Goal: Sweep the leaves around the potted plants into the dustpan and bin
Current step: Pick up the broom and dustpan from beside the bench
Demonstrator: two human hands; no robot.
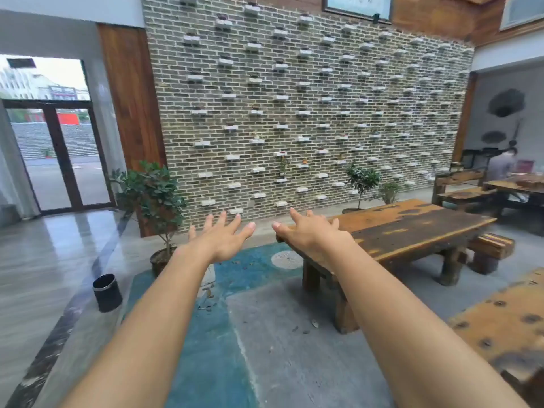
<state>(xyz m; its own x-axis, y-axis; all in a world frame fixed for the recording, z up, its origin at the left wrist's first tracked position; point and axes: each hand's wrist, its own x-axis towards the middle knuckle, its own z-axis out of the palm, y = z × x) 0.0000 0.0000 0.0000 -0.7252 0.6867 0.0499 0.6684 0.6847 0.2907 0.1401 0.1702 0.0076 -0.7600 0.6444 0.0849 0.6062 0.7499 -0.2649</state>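
Hands reach forward in the head view, both empty: the left hand (223, 240) and the right hand (312, 234) have their fingers spread straight, palms down. Dry leaves (207, 293) lie scattered on the blue-and-grey floor near the potted plant (153, 195). A black bin (107, 293) stands left of them. A long wooden worktop (412, 228) stands at right.

A left forearm (164, 304) hides part of the near plant pot (159, 260). The framed picture (357, 5) is cut off at the top. The far-right person (500, 164) is blurred.
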